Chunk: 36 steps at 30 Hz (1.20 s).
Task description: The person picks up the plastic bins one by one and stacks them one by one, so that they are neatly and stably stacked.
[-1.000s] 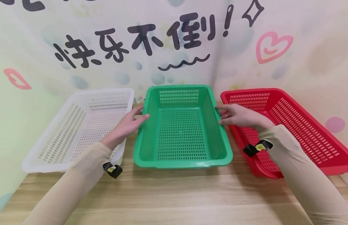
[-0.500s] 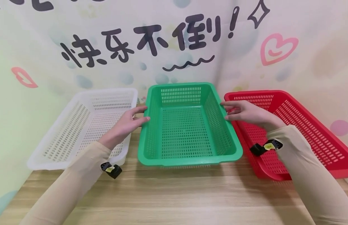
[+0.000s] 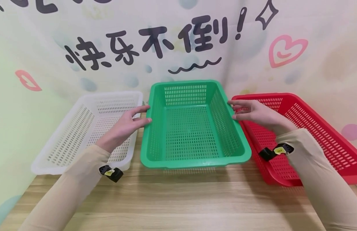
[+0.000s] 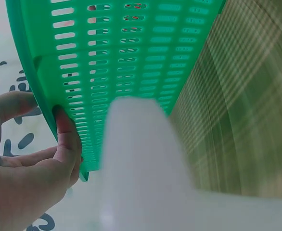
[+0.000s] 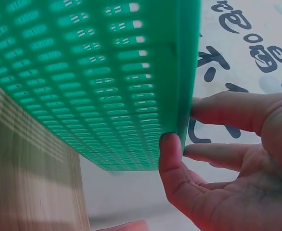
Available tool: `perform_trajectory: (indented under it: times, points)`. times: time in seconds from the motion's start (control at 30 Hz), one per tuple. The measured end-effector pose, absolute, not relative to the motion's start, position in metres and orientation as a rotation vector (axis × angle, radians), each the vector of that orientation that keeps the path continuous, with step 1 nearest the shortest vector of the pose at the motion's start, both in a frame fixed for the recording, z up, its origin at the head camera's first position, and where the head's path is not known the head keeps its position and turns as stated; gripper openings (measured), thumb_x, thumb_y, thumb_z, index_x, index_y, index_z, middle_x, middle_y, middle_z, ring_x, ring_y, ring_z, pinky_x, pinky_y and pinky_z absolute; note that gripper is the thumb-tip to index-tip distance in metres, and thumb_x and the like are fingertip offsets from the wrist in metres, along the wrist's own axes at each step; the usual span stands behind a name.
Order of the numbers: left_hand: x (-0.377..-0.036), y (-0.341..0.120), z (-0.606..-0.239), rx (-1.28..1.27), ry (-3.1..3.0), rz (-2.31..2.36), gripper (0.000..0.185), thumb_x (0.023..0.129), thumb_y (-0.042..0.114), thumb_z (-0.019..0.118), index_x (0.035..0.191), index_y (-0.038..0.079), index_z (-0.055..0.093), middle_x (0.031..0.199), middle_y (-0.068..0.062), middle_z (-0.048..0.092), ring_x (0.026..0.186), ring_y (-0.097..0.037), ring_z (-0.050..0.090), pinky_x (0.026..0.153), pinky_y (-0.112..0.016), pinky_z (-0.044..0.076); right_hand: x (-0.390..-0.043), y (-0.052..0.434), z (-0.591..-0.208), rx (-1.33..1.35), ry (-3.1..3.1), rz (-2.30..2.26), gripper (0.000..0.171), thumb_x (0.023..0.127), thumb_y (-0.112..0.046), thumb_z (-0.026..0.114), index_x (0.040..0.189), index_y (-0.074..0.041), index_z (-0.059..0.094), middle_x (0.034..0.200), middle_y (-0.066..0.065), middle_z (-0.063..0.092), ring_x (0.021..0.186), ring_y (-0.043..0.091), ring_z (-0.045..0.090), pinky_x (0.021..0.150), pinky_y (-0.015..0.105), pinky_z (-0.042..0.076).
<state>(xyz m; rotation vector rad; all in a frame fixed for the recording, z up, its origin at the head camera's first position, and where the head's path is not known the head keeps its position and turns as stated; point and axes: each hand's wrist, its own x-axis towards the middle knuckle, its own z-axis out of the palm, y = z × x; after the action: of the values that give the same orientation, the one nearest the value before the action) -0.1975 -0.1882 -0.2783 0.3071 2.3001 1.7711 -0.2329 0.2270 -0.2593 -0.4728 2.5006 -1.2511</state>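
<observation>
Left sleeve (image 3: 69,189): long, plain beige, creased near the cuff.
Right sleeve (image 3: 319,179): matching beige, creased.
Left wrist unit (image 3: 116,175): black, angular; yellow label (image 3: 110,172).
Right wrist unit (image 3: 266,154): black, angular; yellow label (image 3: 279,150), print illegible.
Left hand (image 3: 123,126): bare.
Right hand (image 3: 257,113): bare.

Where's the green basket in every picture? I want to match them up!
Head: green basket in the middle, between the left hand and right hand.
Left wrist: it fills the upper left and middle; the left hand holds its left edge.
Right wrist: it fills the upper left and middle; the right hand holds its right edge.
Shared landmark: black writing, at top in head, left in left wrist, upper right in right wrist.
</observation>
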Motion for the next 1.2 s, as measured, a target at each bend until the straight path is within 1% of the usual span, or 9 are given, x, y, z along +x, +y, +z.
perform_trajectory:
  times: [0.17, 0.3, 0.43, 0.6, 0.67, 0.8, 0.93, 1.0, 1.2]
  points:
    - [-0.199, -0.192, -0.278, 0.304, 2.309, 1.767, 0.066, 0.094, 0.011, 0.061, 0.151, 0.003, 0.028, 0.15, -0.012, 0.033, 0.114, -0.023, 0.058, 0.11, -0.043, 0.027, -0.233, 0.226, -0.257, -0.463, 2.502, -1.268, 0.069, 0.091, -0.02, 0.068, 0.15, -0.011, 0.035, 0.138, 0.017, 0.046, 0.121, 0.035, 0.047, 0.093, 0.052, 0.047]
    - [-0.2, -0.196, -0.277, 0.33, 2.307, 1.786, 0.064, 0.094, 0.008, 0.06, 0.15, 0.002, 0.03, 0.149, -0.013, 0.034, 0.103, -0.014, 0.062, 0.108, -0.042, 0.031, -0.233, 0.225, -0.256, -0.479, 2.496, -1.296, 0.068, 0.091, -0.02, 0.068, 0.15, -0.009, 0.036, 0.139, 0.016, 0.046, 0.121, 0.035, 0.048, 0.093, 0.051, 0.047]
    - [-0.201, -0.199, -0.275, 0.354, 2.305, 1.798, 0.062, 0.095, 0.006, 0.058, 0.15, 0.001, 0.029, 0.149, -0.014, 0.034, 0.098, -0.009, 0.063, 0.105, -0.04, 0.034, -0.233, 0.223, -0.254, -0.48, 2.498, -1.311, 0.066, 0.092, -0.02, 0.067, 0.15, -0.01, 0.036, 0.138, 0.015, 0.046, 0.12, 0.033, 0.049, 0.094, 0.05, 0.047]
    - [-0.201, -0.203, -0.271, 0.341, 2.305, 1.8, 0.064, 0.094, 0.004, 0.059, 0.15, 0.001, 0.028, 0.149, -0.015, 0.035, 0.1, -0.01, 0.063, 0.108, -0.042, 0.032, -0.232, 0.221, -0.251, -0.475, 2.499, -1.317, 0.066, 0.093, -0.022, 0.066, 0.15, -0.013, 0.036, 0.14, 0.016, 0.045, 0.125, 0.034, 0.045, 0.098, 0.054, 0.042]
    - [-0.202, -0.204, -0.27, 0.33, 2.302, 1.806, 0.064, 0.094, 0.004, 0.059, 0.15, 0.002, 0.029, 0.146, -0.015, 0.038, 0.1, -0.011, 0.063, 0.109, -0.043, 0.03, -0.232, 0.219, -0.25, -0.472, 2.487, -1.334, 0.066, 0.092, -0.023, 0.067, 0.15, -0.013, 0.036, 0.14, 0.016, 0.044, 0.126, 0.035, 0.044, 0.098, 0.056, 0.041]
    - [-0.202, -0.208, -0.267, 0.329, 2.299, 1.817, 0.065, 0.093, 0.002, 0.059, 0.15, 0.001, 0.029, 0.142, -0.018, 0.043, 0.099, -0.012, 0.064, 0.109, -0.044, 0.029, -0.233, 0.216, -0.248, -0.471, 2.478, -1.357, 0.066, 0.092, -0.023, 0.067, 0.15, -0.013, 0.036, 0.142, 0.016, 0.044, 0.127, 0.035, 0.044, 0.098, 0.055, 0.042]
    - [-0.202, -0.211, -0.263, 0.344, 2.283, 1.838, 0.065, 0.093, 0.001, 0.059, 0.15, 0.0, 0.028, 0.144, -0.019, 0.041, 0.101, -0.011, 0.064, 0.11, -0.045, 0.029, -0.233, 0.212, -0.247, -0.474, 2.496, -1.364, 0.066, 0.093, -0.023, 0.067, 0.15, -0.014, 0.036, 0.142, 0.015, 0.045, 0.125, 0.033, 0.047, 0.097, 0.053, 0.044]
    - [-0.201, -0.213, -0.261, 0.352, 2.277, 1.849, 0.065, 0.093, 0.001, 0.059, 0.15, -0.001, 0.028, 0.147, -0.017, 0.037, 0.102, -0.011, 0.063, 0.11, -0.045, 0.029, -0.232, 0.21, -0.246, -0.478, 2.5, -1.374, 0.065, 0.093, -0.023, 0.066, 0.15, -0.014, 0.036, 0.14, 0.014, 0.046, 0.123, 0.032, 0.049, 0.095, 0.051, 0.046]
    - [-0.196, -0.222, -0.256, 0.341, 2.303, 1.848, 0.062, 0.094, 0.005, 0.06, 0.15, 0.001, 0.031, 0.15, -0.013, 0.034, 0.108, -0.012, 0.06, 0.108, -0.043, 0.032, -0.23, 0.202, -0.245, -0.502, 2.467, -1.426, 0.063, 0.093, -0.024, 0.065, 0.149, -0.014, 0.037, 0.139, 0.013, 0.048, 0.12, 0.03, 0.053, 0.093, 0.045, 0.049]
